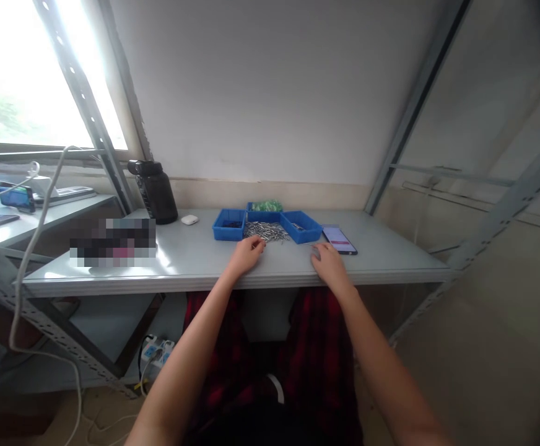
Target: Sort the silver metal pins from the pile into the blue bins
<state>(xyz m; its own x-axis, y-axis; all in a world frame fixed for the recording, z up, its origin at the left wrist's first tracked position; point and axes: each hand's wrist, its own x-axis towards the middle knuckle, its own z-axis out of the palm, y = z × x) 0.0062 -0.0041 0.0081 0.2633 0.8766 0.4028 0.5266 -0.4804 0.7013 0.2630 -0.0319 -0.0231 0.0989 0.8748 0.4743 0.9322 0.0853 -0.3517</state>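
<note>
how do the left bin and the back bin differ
The left bin holds dark contents; the back bin holds a green heap. The left bin sits nearer the front edge of the table than the back bin. Both are blue.

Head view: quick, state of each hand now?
Left hand: fingers curled by the loose pile of thin silver metal pieces; whether holding one cannot be told.
Right hand: fingers bent; hold cannot be told.
</note>
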